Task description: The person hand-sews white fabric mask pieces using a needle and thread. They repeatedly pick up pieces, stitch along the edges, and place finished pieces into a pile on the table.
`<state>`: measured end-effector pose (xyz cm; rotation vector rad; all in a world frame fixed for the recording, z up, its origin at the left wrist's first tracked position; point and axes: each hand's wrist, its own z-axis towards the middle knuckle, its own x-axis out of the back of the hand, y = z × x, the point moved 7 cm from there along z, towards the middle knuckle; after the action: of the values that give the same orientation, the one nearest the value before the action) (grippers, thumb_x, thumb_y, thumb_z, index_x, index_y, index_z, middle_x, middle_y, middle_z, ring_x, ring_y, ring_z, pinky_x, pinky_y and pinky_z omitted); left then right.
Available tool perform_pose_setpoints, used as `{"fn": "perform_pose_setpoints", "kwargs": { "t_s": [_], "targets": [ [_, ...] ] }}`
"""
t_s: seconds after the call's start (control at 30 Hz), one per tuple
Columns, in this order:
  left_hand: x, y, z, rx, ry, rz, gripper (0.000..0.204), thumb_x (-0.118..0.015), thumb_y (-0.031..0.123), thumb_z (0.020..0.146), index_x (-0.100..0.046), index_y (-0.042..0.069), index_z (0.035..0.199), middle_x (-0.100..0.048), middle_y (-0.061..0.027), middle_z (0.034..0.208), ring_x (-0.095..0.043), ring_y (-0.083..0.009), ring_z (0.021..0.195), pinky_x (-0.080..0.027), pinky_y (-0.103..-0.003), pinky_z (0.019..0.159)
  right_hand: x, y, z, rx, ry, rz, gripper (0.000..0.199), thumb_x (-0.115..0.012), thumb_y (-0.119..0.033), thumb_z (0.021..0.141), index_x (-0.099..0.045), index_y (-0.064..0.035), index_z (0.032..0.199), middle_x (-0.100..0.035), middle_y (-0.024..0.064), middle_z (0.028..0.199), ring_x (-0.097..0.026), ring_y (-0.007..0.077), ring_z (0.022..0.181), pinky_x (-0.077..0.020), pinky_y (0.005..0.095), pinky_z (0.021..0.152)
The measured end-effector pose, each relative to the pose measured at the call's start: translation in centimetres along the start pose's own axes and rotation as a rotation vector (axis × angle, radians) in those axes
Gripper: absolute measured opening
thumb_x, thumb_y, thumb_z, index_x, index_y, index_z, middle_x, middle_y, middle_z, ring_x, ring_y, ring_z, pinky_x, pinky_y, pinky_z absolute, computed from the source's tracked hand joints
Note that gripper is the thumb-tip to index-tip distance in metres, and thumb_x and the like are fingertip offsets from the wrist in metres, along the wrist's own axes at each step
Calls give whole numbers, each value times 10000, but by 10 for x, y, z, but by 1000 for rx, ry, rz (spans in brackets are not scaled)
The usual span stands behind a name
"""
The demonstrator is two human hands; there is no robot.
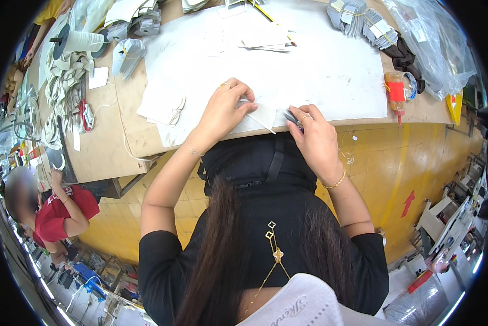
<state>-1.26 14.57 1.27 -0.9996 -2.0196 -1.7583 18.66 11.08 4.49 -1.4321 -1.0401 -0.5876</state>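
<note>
My left hand (226,110) pinches a small white flat piece (265,116) between thumb and fingers, just above the table's near edge. The piece has a pale folded or rolled edge that slants toward my right. Close by, my right hand (315,137) is closed on a small dark grey tool (291,116), which looks like thread snips; most of it is hidden in the fingers. Its tip is beside the white piece, and whether they touch I cannot tell. Left of my hands, several white cut pieces (168,111) lie on the white sheet (331,81).
At the back lie more white pieces (265,42) and a yellow-black pencil (268,17). Bundled grey pieces (358,20), a red-banded bottle (396,93) and a tape roll (411,85) are at right. A thread spool (83,41) and red-handled scissors (85,116) are left, near a co-worker (64,214) in red.
</note>
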Motion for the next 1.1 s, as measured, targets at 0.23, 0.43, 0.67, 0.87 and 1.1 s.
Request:
{"fn": "perform_pose_setpoints", "kwargs": {
  "t_s": [0.23,0.43,0.67,0.87,1.1],
  "targets": [
    [16,22,-21,-78,37,-59,146,-779,154,873,-706,42,931,-727,-84,859,-635,-244,798,-479,-355,828,3,-10,4,34,-12,-13,286,-726,-179,915,-749,-57,1173,-728,124,978,-706,304,739,-563,398,704],
    [18,29,-26,-58,6,-17,141,-791,180,874,-726,66,925,-742,-53,885,-615,-235,835,-475,-358,832,1,-10,8,20,7,-2,259,-712,-187,924,-762,-53,1139,-725,149,861,-702,322,733,-554,412,694],
    [30,22,7,-31,98,-254,176,-808,185,860,-725,39,911,-729,-45,857,-635,-152,834,-490,-288,783,24,15,23,-29,169,87,231,-684,-172,935,-777,-34,1096,-743,189,912,-717,348,776,-568,411,725],
    [42,3,97,68,408,-186,418,-829,310,840,-726,2,1103,-730,-151,1022,-682,-240,898,-533,-348,809,47,39,33,-164,221,319,284,-707,-198,942,-757,-2,1141,-741,228,942,-727,268,729,-559,342,746],
    [115,-70,-7,115,674,398,536,-835,316,816,-706,20,1244,-625,-194,1243,-600,-366,1126,-485,-441,977,73,53,36,-264,202,691,352,-751,-152,958,-709,19,1263,-764,80,924,-742,126,853,-538,213,662]
  ]
}}
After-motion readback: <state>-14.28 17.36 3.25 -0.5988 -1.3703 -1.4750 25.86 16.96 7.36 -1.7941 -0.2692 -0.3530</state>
